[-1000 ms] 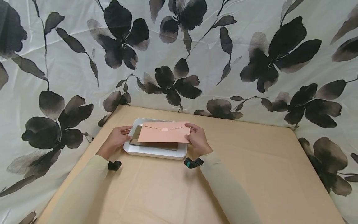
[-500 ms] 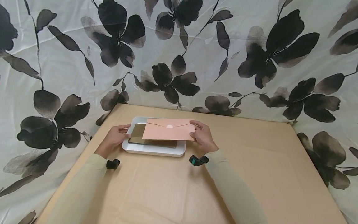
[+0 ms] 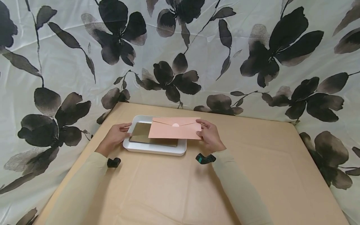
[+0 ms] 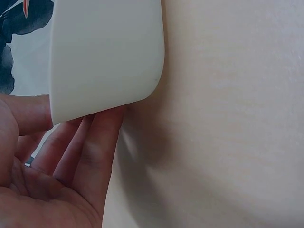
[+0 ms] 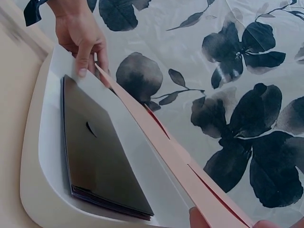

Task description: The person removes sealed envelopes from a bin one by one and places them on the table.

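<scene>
A pink envelope with a pale round seal is pinched at its right end by my right hand, thumb in front. It hangs over the right part of a white tray. My left hand grips the tray's left end; in the left wrist view its thumb laps over the rim and its fingers lie against the outer wall. Inside the tray lies a stack of flat olive-brown envelopes, partly covered by the pink envelope in the head view. At the lower edge of the right wrist view, only my right fingertips show.
The tray stands on a tan table near its far left edge. Behind the table hangs a white cloth with dark printed flowers. A dark wrist device sits on each sleeved arm.
My right hand has moved right with the pink envelope, uncovering more of the brown stack. My left hand stays at the tray's left end. The head view has shifted slightly.
</scene>
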`<action>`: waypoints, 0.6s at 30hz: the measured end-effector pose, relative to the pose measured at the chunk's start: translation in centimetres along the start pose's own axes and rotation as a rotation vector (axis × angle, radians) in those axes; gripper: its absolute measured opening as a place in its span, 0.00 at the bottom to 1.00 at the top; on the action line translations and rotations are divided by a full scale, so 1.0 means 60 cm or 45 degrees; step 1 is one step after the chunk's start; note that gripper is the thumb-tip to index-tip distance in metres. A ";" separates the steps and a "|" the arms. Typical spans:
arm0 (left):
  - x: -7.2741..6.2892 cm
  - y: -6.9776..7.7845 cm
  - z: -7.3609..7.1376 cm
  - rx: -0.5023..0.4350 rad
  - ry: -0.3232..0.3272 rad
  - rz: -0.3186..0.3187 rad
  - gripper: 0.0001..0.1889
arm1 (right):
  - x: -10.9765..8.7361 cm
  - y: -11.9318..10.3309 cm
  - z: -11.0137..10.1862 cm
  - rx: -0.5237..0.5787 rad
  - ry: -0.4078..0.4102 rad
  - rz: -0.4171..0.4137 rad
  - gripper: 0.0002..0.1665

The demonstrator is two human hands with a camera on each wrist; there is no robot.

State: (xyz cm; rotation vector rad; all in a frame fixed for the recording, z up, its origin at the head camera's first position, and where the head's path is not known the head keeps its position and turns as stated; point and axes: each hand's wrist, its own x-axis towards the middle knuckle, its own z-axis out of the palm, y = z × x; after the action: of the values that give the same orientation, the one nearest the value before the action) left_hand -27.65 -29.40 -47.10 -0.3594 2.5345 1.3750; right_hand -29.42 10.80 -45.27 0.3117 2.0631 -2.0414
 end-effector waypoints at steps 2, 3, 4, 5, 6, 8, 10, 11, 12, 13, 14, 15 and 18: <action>0.001 0.000 0.001 -0.005 0.002 -0.006 0.35 | -0.001 -0.002 -0.007 -0.024 -0.002 0.002 0.34; 0.001 0.001 0.000 0.000 0.002 -0.005 0.35 | -0.001 -0.003 -0.011 -0.040 -0.001 0.001 0.34; 0.001 0.000 0.000 0.000 0.005 -0.009 0.35 | -0.001 -0.003 -0.013 -0.055 -0.001 -0.002 0.34; 0.001 0.000 -0.001 -0.001 0.004 -0.009 0.35 | -0.001 -0.004 -0.016 -0.064 -0.001 -0.004 0.34; 0.001 -0.001 -0.001 -0.004 0.006 -0.006 0.35 | -0.002 -0.005 -0.019 -0.067 0.001 -0.006 0.34; 0.001 -0.002 -0.001 -0.009 0.006 0.002 0.35 | -0.002 -0.006 -0.024 -0.064 0.004 -0.013 0.35; 0.001 -0.002 -0.001 -0.019 0.005 0.011 0.35 | -0.002 -0.007 -0.030 -0.050 0.006 -0.018 0.35; 0.001 -0.002 -0.002 -0.017 0.004 0.016 0.35 | -0.003 -0.008 -0.033 -0.038 0.002 -0.015 0.35; 0.001 -0.002 -0.002 -0.016 0.004 0.015 0.35 | -0.004 -0.008 -0.035 -0.031 0.002 -0.013 0.35; 0.001 -0.001 -0.002 -0.013 0.002 0.012 0.35 | -0.004 -0.008 -0.039 -0.028 0.001 -0.009 0.35; 0.001 -0.001 -0.001 -0.011 0.000 0.009 0.35 | -0.005 -0.009 -0.042 -0.026 0.002 -0.006 0.35; 0.000 0.000 -0.001 -0.010 -0.001 0.004 0.35 | -0.006 -0.009 -0.045 -0.025 0.005 -0.003 0.35; 0.000 0.002 0.000 -0.011 -0.006 -0.004 0.35 | -0.006 -0.010 -0.056 -0.033 0.008 -0.004 0.35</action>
State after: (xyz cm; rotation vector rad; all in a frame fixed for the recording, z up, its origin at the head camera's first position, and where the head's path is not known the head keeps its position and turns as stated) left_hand -27.68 -29.33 -47.02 -0.3604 2.5240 1.3842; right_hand -29.31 14.17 -44.55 0.3109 2.0929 -2.0164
